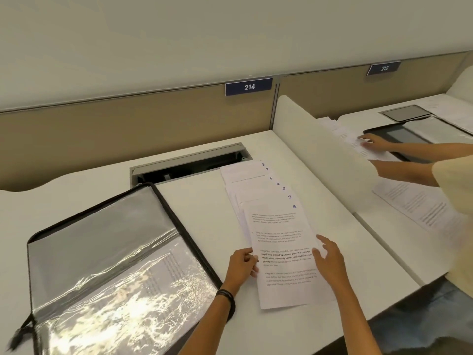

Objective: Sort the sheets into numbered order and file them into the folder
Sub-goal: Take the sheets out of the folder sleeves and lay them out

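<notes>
Glossy crinkled folder (102, 252); left fingers (249, 255) clamped on thin rectangular sheet (281, 239), right fingers (323, 240) apart.

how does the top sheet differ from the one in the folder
The top sheet lies bare on the fanned pile; the filed sheet sits under the glossy sleeve of the folder. The left hand pinches the top sheet and the right hand rests on it; the filed sheet is untouched. The top sheet shows a blue corner number; none is legible on the filed sheet. Both are white printed pages.
</notes>
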